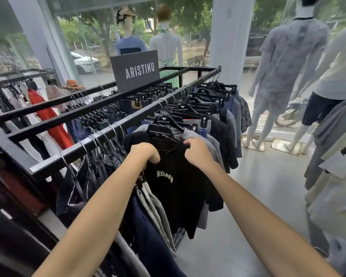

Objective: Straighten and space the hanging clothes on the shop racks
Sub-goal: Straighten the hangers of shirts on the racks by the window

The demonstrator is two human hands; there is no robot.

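- Head view, the only one:
- Left hand was knuckles-up with its fingers curled down, gripping fabric at the near shoulder of the tee. The fingertips were hidden in the cloth.
- Right hand had its fingers bent, pinching the tee's far shoulder just beside the collar.
- The two hands were apart, with the neckline between them.
- The tee was black with "RELOAD" printed on the chest. It hung on a black hanger from the front rail, chest turned toward the camera.
- The tee sat about midway along the rail, with packed garments on either side.
- On the near side, dark jeans hung from wire hooks. A navy garment and grey cloth hung just below the left forearm.
- On the far side, a grey top touched the tee. Behind it more dark tops hung on logo hangers, bunched close together.
- An "ARISTINO" sign stood on top of the rack, past the middle bars.
- A red garment hung on a separate rack at far left.
- Mannequins stood by the window at right.
- Grey clothes hung at the right edge, across the aisle floor.
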